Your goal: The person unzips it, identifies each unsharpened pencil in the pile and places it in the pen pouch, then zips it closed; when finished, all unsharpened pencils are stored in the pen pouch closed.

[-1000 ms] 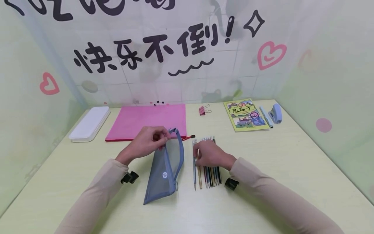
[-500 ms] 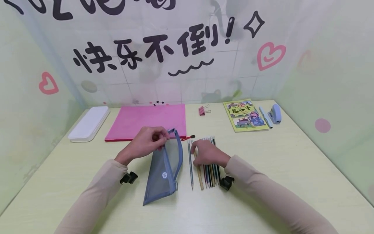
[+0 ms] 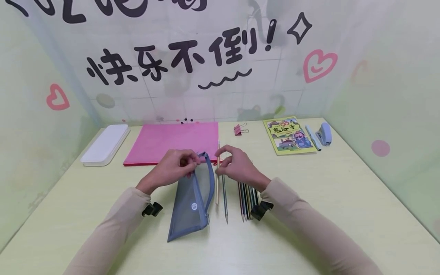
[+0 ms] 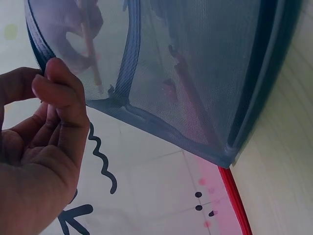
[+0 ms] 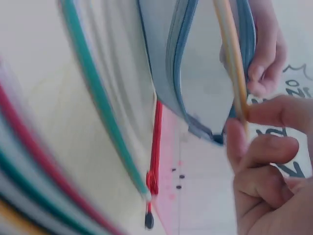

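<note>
My left hand (image 3: 177, 167) pinches the zippered edge of a blue-grey mesh pencil pouch (image 3: 187, 206), whose mouth gapes toward the right. Between thumb and forefinger my right hand (image 3: 237, 165) holds a yellow pencil (image 5: 232, 58), raised beside the open mouth. One teal pencil (image 3: 225, 202) lies apart on the table under the right hand. Farther right, several more pencils (image 3: 245, 202) lie side by side, their upper ends hidden by the right hand and wrist. Through the mesh in the left wrist view, the right hand and its pencil show faintly.
Behind the pouch lies a pink zippered folder (image 3: 178, 141), with a white case (image 3: 105, 146) to its left. Along the back stand a pink binder clip (image 3: 239, 130), a yellow booklet (image 3: 290, 135), a light blue pen (image 3: 313, 138) and a blue stapler (image 3: 324, 134).
My right hand has lifted the yellow pencil off the table and carried it left and up to the pouch mouth. The teal pencil shifted slightly left. My left hand has stayed in place.
</note>
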`<state>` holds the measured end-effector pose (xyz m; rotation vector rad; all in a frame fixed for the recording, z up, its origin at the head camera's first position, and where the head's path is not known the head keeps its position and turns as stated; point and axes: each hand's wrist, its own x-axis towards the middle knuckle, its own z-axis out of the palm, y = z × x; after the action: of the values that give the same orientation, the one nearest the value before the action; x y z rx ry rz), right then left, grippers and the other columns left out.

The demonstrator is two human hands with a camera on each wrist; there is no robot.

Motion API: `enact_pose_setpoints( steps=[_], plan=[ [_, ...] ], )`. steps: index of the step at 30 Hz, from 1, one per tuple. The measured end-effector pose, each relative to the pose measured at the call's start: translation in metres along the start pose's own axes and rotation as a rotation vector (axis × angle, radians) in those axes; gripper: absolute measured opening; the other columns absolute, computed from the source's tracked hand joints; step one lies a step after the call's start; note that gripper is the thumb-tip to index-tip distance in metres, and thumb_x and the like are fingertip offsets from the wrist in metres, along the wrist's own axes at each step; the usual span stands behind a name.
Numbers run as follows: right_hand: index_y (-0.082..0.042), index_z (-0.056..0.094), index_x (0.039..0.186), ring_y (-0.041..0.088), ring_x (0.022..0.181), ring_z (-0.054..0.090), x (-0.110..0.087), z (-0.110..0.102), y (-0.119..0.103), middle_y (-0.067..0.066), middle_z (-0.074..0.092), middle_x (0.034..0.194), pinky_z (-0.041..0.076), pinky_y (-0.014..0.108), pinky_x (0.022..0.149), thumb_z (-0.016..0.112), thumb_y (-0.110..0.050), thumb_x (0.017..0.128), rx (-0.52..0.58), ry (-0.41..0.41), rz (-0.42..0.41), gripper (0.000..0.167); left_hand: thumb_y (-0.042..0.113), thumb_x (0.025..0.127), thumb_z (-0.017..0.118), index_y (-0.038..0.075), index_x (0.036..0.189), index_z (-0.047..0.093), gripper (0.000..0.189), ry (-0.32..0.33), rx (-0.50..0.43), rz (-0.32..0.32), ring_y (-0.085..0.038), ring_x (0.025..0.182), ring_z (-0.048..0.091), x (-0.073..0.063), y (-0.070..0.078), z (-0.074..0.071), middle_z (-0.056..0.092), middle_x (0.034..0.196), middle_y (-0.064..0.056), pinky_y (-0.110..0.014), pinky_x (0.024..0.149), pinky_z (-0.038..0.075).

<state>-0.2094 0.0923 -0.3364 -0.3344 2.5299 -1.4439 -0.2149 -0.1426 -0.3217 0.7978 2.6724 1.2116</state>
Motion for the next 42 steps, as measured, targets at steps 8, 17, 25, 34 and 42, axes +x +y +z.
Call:
enact_pose_setpoints(
  steps=[8,17,25,34,42],
  plan=[
    [-0.014,0.056,0.128,0.027,0.080,0.069,0.000,0.025,-0.005,0.006,0.072,0.084,0.046,0.027,0.062,0.075,-0.007,0.084,0.138,0.046,-0.073,0.048,0.007,0.096,0.059,0.002,0.103,0.069,0.014,0.002,-0.027,-0.005,-0.018,0.063,0.060,0.000,0.000,0.001,0.067,0.076,-0.006,-0.025,0.057,0.053],
    [-0.008,0.055,0.127,0.017,0.071,0.066,-0.011,0.040,-0.001,0.008,0.073,0.082,0.048,0.026,0.062,0.069,0.002,0.085,0.165,-0.081,-0.110,0.046,0.010,0.098,0.060,0.006,0.104,0.069,0.012,0.072,-0.060,-0.005,-0.020,0.065,0.063,0.001,0.000,0.004,0.068,0.076,-0.006,-0.026,0.061,0.055],
    [-0.008,0.056,0.124,0.014,0.065,0.061,-0.012,0.042,0.000,0.010,0.071,0.081,0.045,0.024,0.057,0.064,0.007,0.085,0.134,-0.111,-0.125,0.043,0.009,0.098,0.060,0.007,0.104,0.069,0.011,0.085,-0.068,0.010,-0.017,0.065,0.063,0.000,-0.003,0.009,0.067,0.075,-0.006,-0.026,0.062,0.055],
    [-0.008,0.056,0.124,0.013,0.062,0.060,-0.013,0.044,-0.004,0.006,0.070,0.079,0.049,0.024,0.060,0.066,0.005,0.086,0.083,-0.129,-0.137,0.041,0.008,0.098,0.060,0.007,0.102,0.068,0.009,0.062,-0.082,0.035,-0.017,0.065,0.064,-0.001,-0.003,0.010,0.068,0.077,-0.006,-0.026,0.062,0.056],
    [-0.008,0.053,0.135,0.013,0.071,0.062,-0.010,0.044,-0.003,0.006,0.071,0.084,0.050,0.024,0.064,0.064,0.003,0.086,0.083,-0.180,-0.137,0.051,0.010,0.098,0.062,0.009,0.103,0.070,0.010,0.045,-0.076,0.054,-0.017,0.068,0.065,-0.001,-0.004,0.010,0.071,0.083,-0.006,-0.026,0.064,0.057]
  ],
)
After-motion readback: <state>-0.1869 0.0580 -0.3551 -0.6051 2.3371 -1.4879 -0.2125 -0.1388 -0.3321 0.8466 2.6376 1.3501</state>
